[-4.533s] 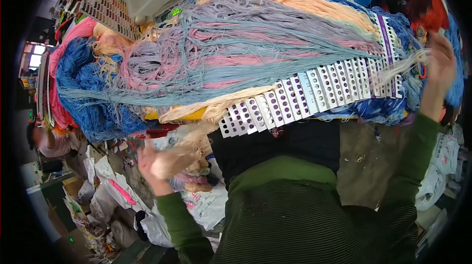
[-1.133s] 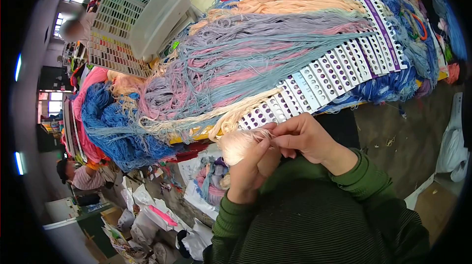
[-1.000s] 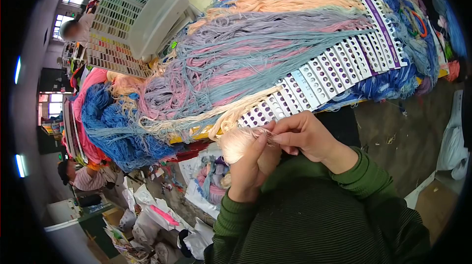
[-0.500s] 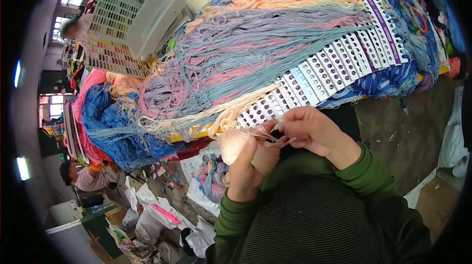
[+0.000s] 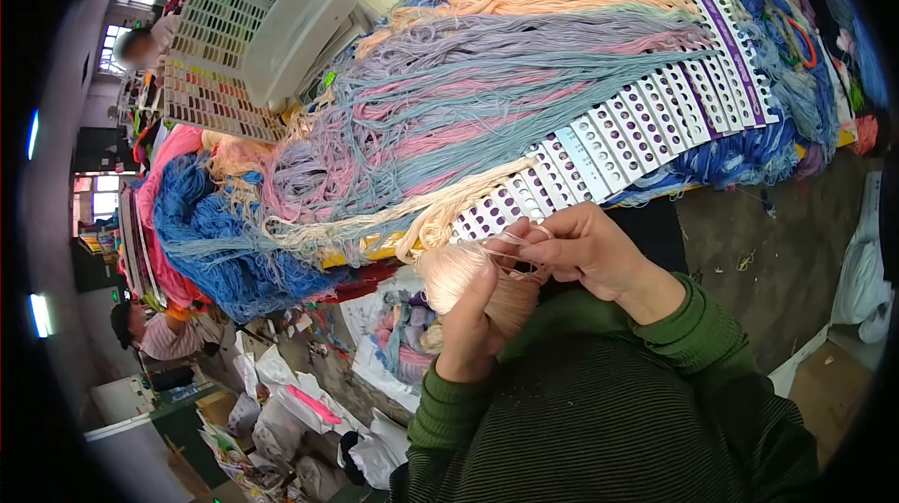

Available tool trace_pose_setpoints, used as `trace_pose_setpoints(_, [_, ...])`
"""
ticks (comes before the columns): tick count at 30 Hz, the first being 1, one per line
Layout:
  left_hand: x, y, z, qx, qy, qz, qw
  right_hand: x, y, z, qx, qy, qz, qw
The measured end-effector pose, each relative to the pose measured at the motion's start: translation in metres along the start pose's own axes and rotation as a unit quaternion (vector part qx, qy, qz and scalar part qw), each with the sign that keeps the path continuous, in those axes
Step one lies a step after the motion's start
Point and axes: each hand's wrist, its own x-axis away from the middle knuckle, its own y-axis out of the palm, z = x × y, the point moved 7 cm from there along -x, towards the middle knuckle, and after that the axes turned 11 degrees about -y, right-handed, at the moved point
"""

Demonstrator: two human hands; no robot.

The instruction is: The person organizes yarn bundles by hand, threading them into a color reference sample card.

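My left hand (image 5: pixel 471 316) is wrapped round a pale peach skein of thread (image 5: pixel 452 275), held in front of my body below the table edge. Close beside it, my right hand (image 5: pixel 590 250) pinches a few strands of the same thread between thumb and fingers. Just beyond both hands lie white cards with rows of punched holes (image 5: pixel 604 149). Lilac, pink and teal threads (image 5: pixel 449 110) run from these cards across the table, and a cream bundle (image 5: pixel 435 225) hangs over the near edge.
A clear plastic tray (image 5: pixel 298 30) rests on colour charts (image 5: pixel 208 53) at the back left. Blue yarn (image 5: pixel 201 222) is heaped at the left end. Two people (image 5: pixel 140 49) (image 5: pixel 164 330) are farther off at the left. White bags (image 5: pixel 281 428) lie at the lower left.
My right hand has drawn slightly nearer the left, and the strands between them look shorter. The left hand still holds the skein.
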Motion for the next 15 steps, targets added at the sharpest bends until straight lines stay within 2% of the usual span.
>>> trace_pose_setpoints(2, [-0.001,0.003,0.0,0.009,0.001,-0.013,1.0,-0.001,-0.002,-0.002,0.013,-0.049,-0.004,0.999])
trace_pose_setpoints(5, [-0.001,0.002,-0.002,0.048,0.0,-0.028,0.998,-0.001,-0.011,-0.005,-0.071,0.002,0.031,0.997])
trace_pose_setpoints(6, [0.0,0.0,0.0,0.042,0.008,-0.008,0.999,-0.001,-0.015,-0.004,-0.127,0.006,0.0,0.992])
trace_pose_setpoints(9, [0.002,-0.002,0.004,0.028,0.02,0.027,0.999,0.002,-0.02,-0.001,-0.117,0.032,0.011,0.993])
trace_pose_setpoints(12, [0.0,0.001,0.002,0.022,0.003,0.007,1.0,0.003,-0.007,-0.007,0.1,0.036,0.014,0.994])
trace_pose_setpoints(15, [-0.001,-0.003,-0.001,0.011,-0.02,-0.014,1.0,-0.003,0.005,0.0,0.131,-0.034,-0.069,0.988])
